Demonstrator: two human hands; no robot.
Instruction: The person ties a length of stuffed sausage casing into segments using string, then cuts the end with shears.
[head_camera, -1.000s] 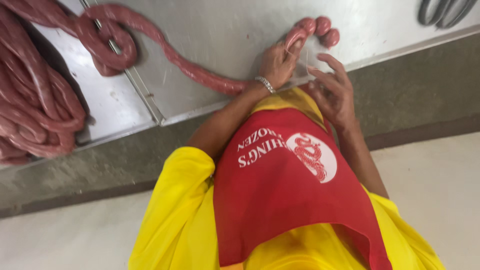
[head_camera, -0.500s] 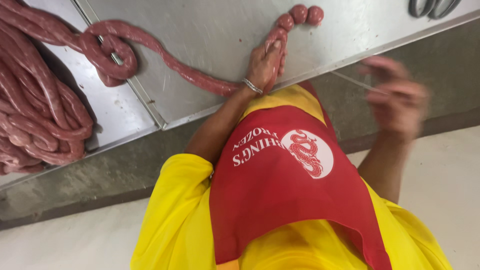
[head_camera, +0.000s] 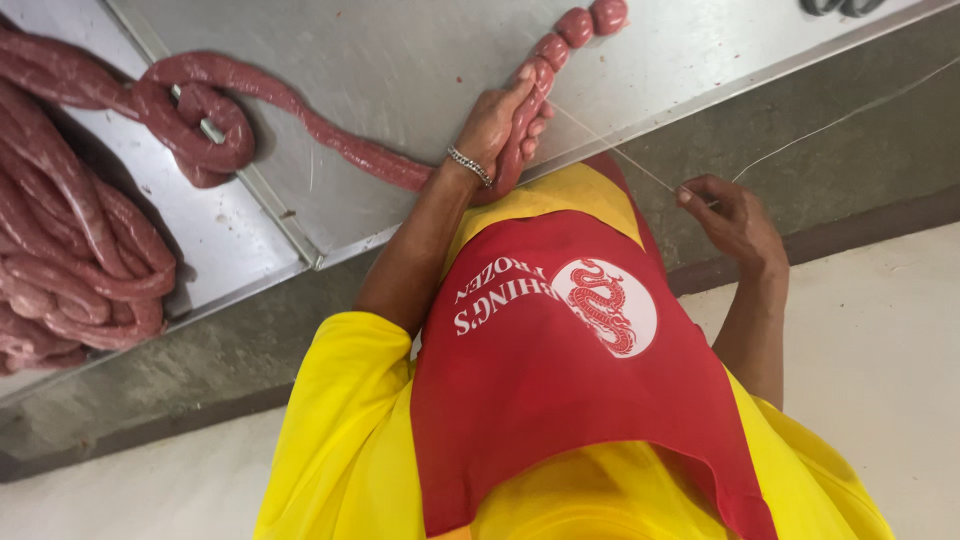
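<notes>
Sausage rope on steel table; concrete, seemingly, beneath edge.

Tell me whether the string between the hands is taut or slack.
Taut. The string runs in a straight line from the sausage rope under the left hand to the right hand, which pinches it.

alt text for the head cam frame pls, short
A person's left hand pins a long pink sausage rope on a steel table while the right hand pulls a thin string taut from it. More sausage is piled at the left; they wear a yellow shirt and red apron.
</notes>
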